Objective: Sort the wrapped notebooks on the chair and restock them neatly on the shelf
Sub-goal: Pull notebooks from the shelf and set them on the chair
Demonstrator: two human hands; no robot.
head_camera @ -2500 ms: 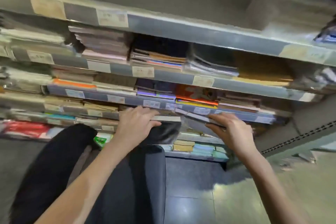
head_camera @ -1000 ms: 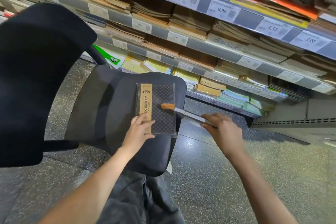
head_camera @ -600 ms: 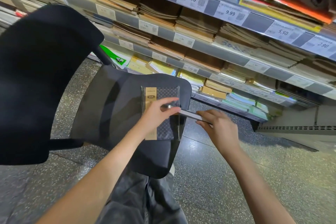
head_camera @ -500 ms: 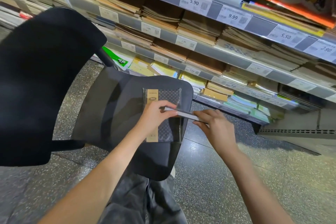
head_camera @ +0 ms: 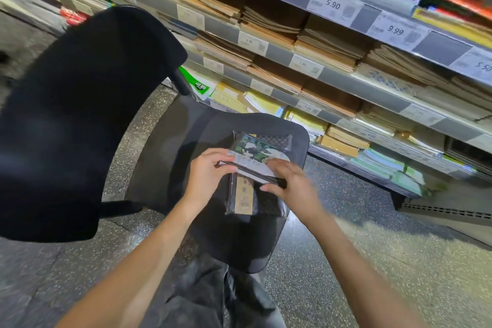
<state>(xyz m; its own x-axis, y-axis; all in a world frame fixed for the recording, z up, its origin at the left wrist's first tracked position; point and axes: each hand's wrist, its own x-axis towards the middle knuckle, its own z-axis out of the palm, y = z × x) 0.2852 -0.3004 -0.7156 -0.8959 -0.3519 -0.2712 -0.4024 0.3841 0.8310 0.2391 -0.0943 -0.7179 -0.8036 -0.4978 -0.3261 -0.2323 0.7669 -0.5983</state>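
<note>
Pinching a thin plastic-wrapped notebook (head_camera: 253, 172) by its ends, my left hand (head_camera: 206, 174) and right hand (head_camera: 291, 184) hold it across the wrapped dark checked notebook (head_camera: 255, 200) lying near the black chair seat's (head_camera: 165, 168) front edge, beside the grey shelf (head_camera: 346, 80).

Speckled terrazzo floor (head_camera: 399, 269) gleams under bright light, beneath a perforated grey plinth (head_camera: 447, 212).
</note>
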